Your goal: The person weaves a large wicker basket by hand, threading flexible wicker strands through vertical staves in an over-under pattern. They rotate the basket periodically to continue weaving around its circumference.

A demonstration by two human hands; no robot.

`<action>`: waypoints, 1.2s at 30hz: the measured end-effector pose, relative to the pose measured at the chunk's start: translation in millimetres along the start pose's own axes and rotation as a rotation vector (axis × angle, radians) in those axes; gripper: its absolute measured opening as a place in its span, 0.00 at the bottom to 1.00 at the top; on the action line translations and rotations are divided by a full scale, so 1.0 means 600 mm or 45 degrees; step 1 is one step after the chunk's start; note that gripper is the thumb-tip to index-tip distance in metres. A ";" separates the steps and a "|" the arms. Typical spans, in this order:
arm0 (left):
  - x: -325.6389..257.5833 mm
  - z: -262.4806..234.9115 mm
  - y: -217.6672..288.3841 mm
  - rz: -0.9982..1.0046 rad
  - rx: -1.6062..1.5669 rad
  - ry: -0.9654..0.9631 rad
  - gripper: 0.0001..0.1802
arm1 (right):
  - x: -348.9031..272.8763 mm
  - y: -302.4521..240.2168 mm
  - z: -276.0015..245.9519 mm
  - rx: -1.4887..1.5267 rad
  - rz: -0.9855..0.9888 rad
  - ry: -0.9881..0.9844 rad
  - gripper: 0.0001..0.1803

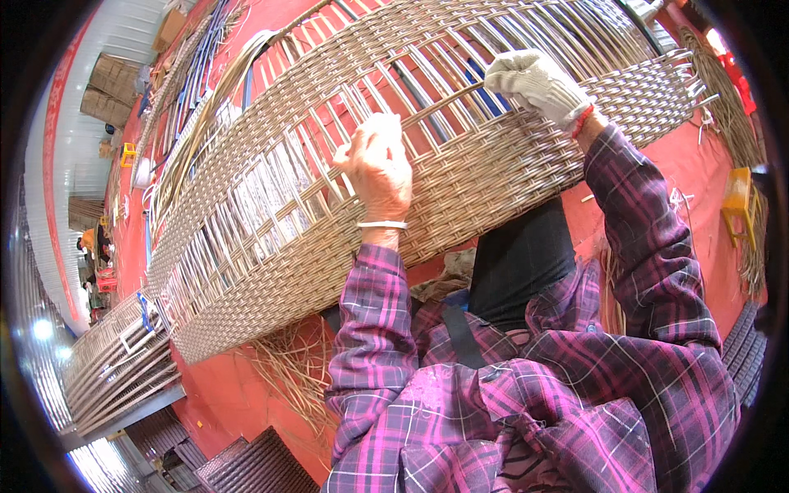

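Note:
A large tan wicker panel [485, 172] slants across my lap, tightly woven along its near and far bands. Between those bands, bare ribs leave an open strip. My left hand [380, 168], ungloved with a white band at the wrist, is closed over the ribs at mid-panel; its bright fingertips are hard to make out. My right hand [534, 86] wears a white knit glove and a red wrist cord. It grips a brown wicker strand [448, 100], which runs down-left across the ribs to my left fingers.
Loose strands [292, 366] lie on the red floor under the panel's near edge. Yellow stools [741, 205] stand at far right and far left. A stack of wicker pieces [115, 361] sits at the left, and dark woven panels [255, 464] are at the lower left.

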State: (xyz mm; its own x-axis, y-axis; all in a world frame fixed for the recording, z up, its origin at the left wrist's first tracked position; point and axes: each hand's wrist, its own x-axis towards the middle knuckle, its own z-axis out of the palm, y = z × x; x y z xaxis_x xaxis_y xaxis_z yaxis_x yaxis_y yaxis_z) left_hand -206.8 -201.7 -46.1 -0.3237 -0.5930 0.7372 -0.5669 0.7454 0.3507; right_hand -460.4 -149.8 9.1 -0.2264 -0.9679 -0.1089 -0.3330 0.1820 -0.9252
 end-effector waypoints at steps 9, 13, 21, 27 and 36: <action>0.023 0.020 0.037 -0.254 -0.488 -0.126 0.05 | -0.013 -0.021 0.065 -0.076 -0.288 -0.088 0.08; -0.005 -0.017 0.015 -0.478 -0.492 -0.187 0.03 | 0.031 -0.008 0.130 -0.838 -0.403 -0.084 0.23; -0.011 0.024 0.013 -0.476 -0.200 -0.315 0.04 | 0.050 -0.009 0.116 -0.762 -0.348 -0.274 0.12; -0.005 0.050 0.024 -0.616 -0.257 -0.264 0.05 | 0.039 -0.010 0.073 -0.292 -0.187 -0.449 0.10; 0.050 0.081 0.095 0.085 -0.136 -0.144 0.09 | -0.002 0.050 -0.071 -0.018 -0.112 0.016 0.07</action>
State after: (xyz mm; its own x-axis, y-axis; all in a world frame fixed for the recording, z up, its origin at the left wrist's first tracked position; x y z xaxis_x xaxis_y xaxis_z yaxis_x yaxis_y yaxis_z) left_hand -285.6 -191.8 -31.8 -0.4445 -0.5669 0.6936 -0.4595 0.8089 0.3667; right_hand -508.9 -135.6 -2.7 -0.2069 -0.9781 -0.0227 -0.3653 0.0987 -0.9256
